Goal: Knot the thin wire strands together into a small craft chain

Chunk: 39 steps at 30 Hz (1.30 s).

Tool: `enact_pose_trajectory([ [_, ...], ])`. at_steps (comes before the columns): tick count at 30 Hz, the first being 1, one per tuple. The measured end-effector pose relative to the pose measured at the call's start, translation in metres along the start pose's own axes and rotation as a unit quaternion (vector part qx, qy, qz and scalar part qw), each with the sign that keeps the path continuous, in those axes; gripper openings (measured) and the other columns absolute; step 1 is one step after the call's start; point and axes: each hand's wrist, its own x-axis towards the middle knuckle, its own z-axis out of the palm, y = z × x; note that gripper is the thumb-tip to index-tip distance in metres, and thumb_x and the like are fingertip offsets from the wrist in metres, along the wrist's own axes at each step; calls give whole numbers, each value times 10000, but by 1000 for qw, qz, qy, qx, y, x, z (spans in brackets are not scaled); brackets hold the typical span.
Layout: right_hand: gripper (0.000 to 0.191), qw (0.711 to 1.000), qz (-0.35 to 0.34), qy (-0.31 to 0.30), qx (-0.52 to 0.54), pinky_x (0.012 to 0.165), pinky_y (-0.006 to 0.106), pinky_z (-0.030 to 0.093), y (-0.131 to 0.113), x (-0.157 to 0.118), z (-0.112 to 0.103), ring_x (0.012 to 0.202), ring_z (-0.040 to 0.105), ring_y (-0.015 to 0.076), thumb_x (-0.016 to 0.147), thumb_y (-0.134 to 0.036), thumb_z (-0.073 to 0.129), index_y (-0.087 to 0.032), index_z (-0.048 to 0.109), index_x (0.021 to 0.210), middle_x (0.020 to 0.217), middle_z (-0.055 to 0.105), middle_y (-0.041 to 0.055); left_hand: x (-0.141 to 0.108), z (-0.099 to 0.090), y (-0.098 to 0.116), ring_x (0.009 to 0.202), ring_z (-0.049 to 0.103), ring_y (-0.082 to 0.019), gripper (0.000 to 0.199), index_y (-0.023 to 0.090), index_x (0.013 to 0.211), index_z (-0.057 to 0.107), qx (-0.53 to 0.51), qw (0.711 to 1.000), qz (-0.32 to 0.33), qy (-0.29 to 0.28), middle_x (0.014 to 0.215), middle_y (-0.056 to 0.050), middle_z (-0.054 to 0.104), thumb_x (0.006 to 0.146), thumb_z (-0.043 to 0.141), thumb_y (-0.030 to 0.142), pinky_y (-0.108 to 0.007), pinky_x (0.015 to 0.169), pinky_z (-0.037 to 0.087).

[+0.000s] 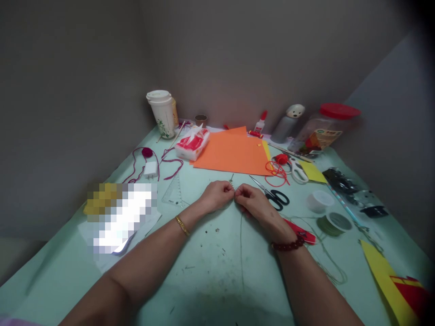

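Note:
My left hand [216,194] and my right hand [252,201] meet over the middle of the table, fingertips nearly touching, both closed in a pinch. A small thin greenish piece [232,179] sticks up at the left fingertips, too small to make out well. From beneath my right hand a thin green thread [242,253] trails down across the table towards me. Just right of my hands lie black-handled scissors [279,199], blades pointing away to the left. The pinched part of the thread is hidden by my fingers.
Orange paper [234,154] lies at the back beside a tissue pack [192,144]. A white cup [163,115] stands back left, a red-lidded jar [322,129] back right. A set square [173,194] lies left; a green thread spool [334,224] and yellow paper [380,267] lie right.

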Motion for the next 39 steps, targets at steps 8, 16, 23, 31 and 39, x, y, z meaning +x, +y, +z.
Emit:
enact_pose_trajectory([
  [8, 191, 974, -65, 152, -157, 536, 262, 340, -3, 2, 3, 531, 485, 146, 725, -359, 519, -196, 516, 624, 542, 558, 2, 0, 2, -1, 575, 453, -109, 180, 158, 689, 622, 6, 1000, 11, 22, 576, 15, 545, 723, 496, 282, -210, 531, 320],
  [16, 89, 974, -91, 144, -151, 525, 250, 314, 5, 6, 6, 531, 451, 134, 685, -233, 481, -200, 480, 602, 539, 520, -15, 0, 3, -3, 584, 467, -107, 167, 169, 717, 638, -2, 999, 29, 13, 604, 18, 565, 704, 495, 253, -206, 531, 318],
  [23, 150, 997, -47, 41, -50, 421, 233, 297, -3, 0, -6, 414, 405, 110, 736, -338, 483, -203, 493, 671, 490, 478, -42, -2, 1, -2, 568, 467, -103, 147, 170, 704, 627, -15, 1000, 11, 7, 595, 20, 560, 699, 500, 243, -206, 535, 325],
  [31, 208, 988, -96, 102, -73, 482, 241, 315, 0, 4, 1, 502, 420, 108, 706, -359, 571, -186, 509, 610, 531, 496, -22, -3, 0, -1, 561, 453, -101, 140, 170, 698, 620, -1, 1000, 15, 4, 576, 24, 541, 697, 499, 240, -206, 520, 304],
  [39, 215, 980, 27, -116, 162, 331, 177, 186, -4, -3, -6, 399, 234, 46, 724, -355, 585, -200, 439, 689, 517, 305, -89, -3, 0, -1, 543, 445, -100, 173, 161, 698, 612, -19, 1000, 3, -5, 587, 20, 544, 712, 497, 289, -213, 512, 308],
])
